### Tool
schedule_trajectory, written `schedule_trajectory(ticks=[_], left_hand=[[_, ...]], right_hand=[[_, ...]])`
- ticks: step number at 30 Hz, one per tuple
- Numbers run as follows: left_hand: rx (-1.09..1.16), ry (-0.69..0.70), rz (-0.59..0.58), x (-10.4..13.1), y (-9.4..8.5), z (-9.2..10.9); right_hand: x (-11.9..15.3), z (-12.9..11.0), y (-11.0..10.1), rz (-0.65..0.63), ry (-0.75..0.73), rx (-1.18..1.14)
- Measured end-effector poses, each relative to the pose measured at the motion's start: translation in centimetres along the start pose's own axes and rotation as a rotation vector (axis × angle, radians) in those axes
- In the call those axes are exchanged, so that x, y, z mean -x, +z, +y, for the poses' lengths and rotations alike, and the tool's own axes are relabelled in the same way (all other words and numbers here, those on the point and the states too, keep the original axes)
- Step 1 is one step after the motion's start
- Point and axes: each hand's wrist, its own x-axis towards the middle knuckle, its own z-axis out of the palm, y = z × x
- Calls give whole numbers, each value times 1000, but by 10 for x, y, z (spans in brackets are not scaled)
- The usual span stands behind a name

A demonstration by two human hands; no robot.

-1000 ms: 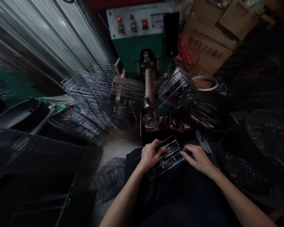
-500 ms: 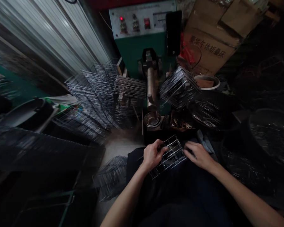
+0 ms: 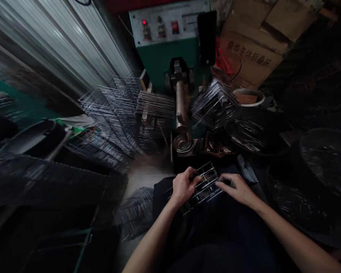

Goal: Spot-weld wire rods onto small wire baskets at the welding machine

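A small wire rack [image 3: 207, 184] lies tilted over my lap, made of crossing metal rods. My left hand [image 3: 184, 184] is closed on its left part, thumb and fingers around the wires. At the rack's right end, my right hand [image 3: 233, 184] has its thumb and fingers bent together at the wires; whatever is between the fingertips is too small and dark to make out.
Ahead stands a green machine [image 3: 167, 57] with a metal arm [image 3: 181, 102] over a round dish [image 3: 183, 143]. Wire racks [image 3: 110, 110] are stacked on the left, more [image 3: 215, 104] on the right. Dark tubs [image 3: 326, 159] with metal pieces and a cardboard box [image 3: 250, 49] are at the right.
My right hand has moved slightly left, closer in over the rack's right end. My left hand and the rack have hardly moved.
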Motion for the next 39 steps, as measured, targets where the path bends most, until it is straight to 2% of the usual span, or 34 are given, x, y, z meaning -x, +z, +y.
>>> schedule_trajectory(ticks=[4,9,17,22,29,34,39], left_hand=[[-25,17,2,1,2,-1],[-41,12,-5,2,2,-2],[-20,50,0,18,0,-2],[-7,143,45,43,7,-7],[-12,251,64,72,16,-9],[-2,240,71,75,15,-9],[71,192,48,67,8,-13]], right_hand=[[-5,10,-7,36,-118,184],[-6,17,-6,24,-150,273],[5,4,-10,-51,-145,150],[29,-1,-7,-56,-94,60],[61,4,9,-68,-46,-37],[71,11,19,-28,-20,-92],[67,12,31,34,-51,-89]])
